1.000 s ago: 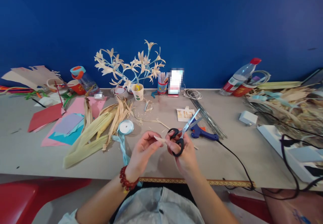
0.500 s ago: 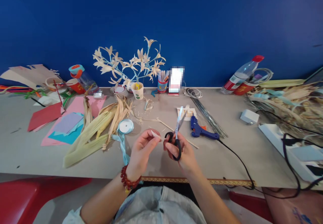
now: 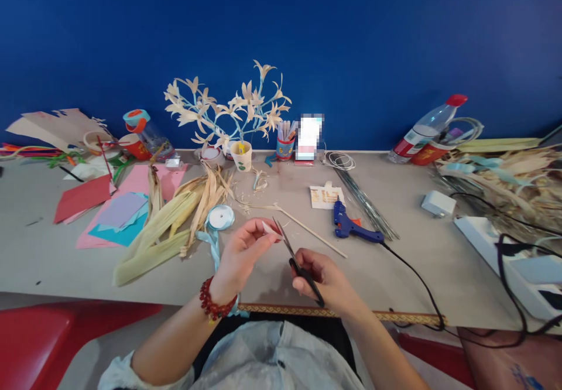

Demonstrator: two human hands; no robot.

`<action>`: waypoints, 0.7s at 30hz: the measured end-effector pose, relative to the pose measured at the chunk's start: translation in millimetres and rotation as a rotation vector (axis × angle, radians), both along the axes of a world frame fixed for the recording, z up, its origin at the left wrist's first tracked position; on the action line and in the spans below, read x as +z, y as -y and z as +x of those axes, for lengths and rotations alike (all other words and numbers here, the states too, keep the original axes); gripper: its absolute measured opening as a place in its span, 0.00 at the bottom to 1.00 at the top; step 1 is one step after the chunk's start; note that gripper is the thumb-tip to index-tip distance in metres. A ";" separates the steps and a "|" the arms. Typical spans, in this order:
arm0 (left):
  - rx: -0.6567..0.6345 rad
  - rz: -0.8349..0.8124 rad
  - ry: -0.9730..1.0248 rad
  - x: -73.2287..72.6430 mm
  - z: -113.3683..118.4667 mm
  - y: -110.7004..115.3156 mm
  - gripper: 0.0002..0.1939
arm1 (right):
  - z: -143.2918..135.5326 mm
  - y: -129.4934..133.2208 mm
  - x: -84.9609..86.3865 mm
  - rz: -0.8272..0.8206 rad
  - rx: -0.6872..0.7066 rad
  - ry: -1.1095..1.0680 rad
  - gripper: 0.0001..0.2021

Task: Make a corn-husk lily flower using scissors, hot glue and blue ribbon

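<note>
My left hand (image 3: pixel 246 248) pinches a small pale pointed piece (image 3: pixel 270 229) between thumb and fingers above the table, with a red bead bracelet on the wrist. Black-handled scissors (image 3: pixel 302 270) are held in my right hand (image 3: pixel 322 279), their blades pointing up and left beside the left fingertips and the pale piece. Whether the blades touch the piece is hard to tell. A roll of light blue ribbon (image 3: pixel 220 218) lies just left of my left hand. Right of the hands rests a blue glue gun (image 3: pixel 353 228).
Corn husks (image 3: pixel 158 232) and coloured paper (image 3: pixel 118 232) lie at left. Husk flowers stand in a paper cup (image 3: pixel 241 157) at the back. Wires (image 3: pixel 369 205), a leaning bottle (image 3: pixel 424 135), a white power strip (image 3: pixel 504 267) and black cables are on the right.
The scissors have turned from pointing upward to pointing up-left, and their blades have moved down to the left fingertips. My left hand still pinches the pale piece.
</note>
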State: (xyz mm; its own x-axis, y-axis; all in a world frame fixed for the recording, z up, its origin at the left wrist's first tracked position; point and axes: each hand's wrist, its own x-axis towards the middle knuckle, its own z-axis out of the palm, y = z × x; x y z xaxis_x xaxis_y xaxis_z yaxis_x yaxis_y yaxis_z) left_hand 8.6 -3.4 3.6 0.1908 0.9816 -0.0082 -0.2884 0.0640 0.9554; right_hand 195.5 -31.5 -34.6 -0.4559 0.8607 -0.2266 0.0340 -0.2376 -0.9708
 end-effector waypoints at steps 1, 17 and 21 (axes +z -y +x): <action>0.002 -0.004 0.001 0.4 0.0 0.3 0.04 | -0.1 -0.3 0.3 -0.003 0.001 0.003 0.27; -0.044 -0.018 0.019 -0.4 -2.0 -1.0 0.04 | -0.1 0.3 3.5 -0.029 -0.046 0.050 0.26; -0.046 -0.023 0.003 -0.3 -4.0 -1.2 0.04 | 0.9 0.5 3.4 -0.016 -0.057 0.070 0.26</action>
State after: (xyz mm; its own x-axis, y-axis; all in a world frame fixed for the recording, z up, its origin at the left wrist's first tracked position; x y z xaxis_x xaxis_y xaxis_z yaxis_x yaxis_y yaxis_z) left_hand 4.7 -2.2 3.3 0.2361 0.9713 -0.0304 -0.2874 0.0997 0.9526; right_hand 196.4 -32.0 -31.2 -0.3888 0.8808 -0.2704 0.0872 -0.2570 -0.9625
